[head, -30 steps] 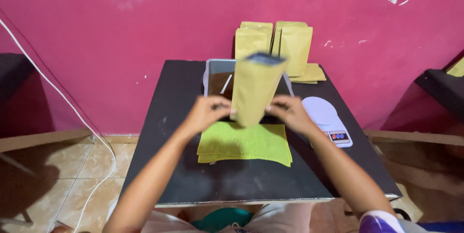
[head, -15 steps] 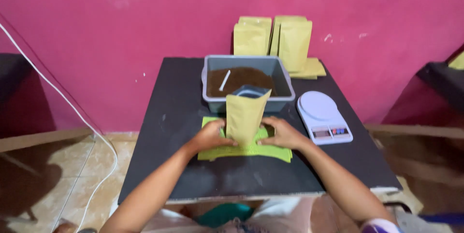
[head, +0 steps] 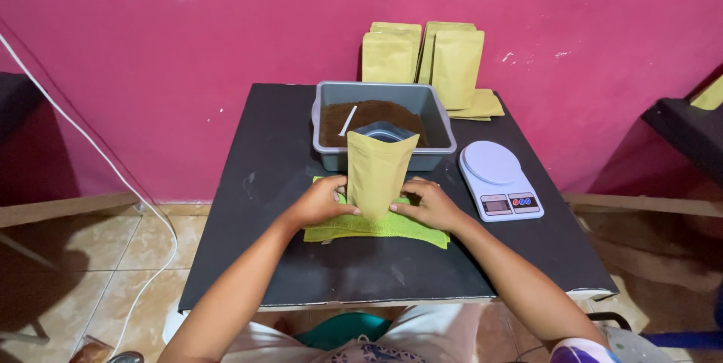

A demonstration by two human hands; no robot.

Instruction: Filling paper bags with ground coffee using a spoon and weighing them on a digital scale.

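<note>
A tan stand-up pouch (head: 378, 171) with an open mouth stands upright on a green cloth (head: 376, 226) on the black table (head: 286, 257). My left hand (head: 322, 200) grips its lower left side and my right hand (head: 426, 203) grips its lower right side. Just behind the pouch sits a grey tub (head: 444, 126) of dark brown powder (head: 376, 114) with a white scoop handle (head: 348, 120) sticking out.
A white digital kitchen scale (head: 497, 177) lies to the right of the cloth. Several tan pouches (head: 425, 58) lean against the pink wall behind the tub, with more lying flat. A white cable (head: 98, 160) runs down the left; a dark bench edge (head: 689, 126) is at right.
The pouch came down from in front of the tub and now stands on the green cloth. Both hands slid down to its base.
</note>
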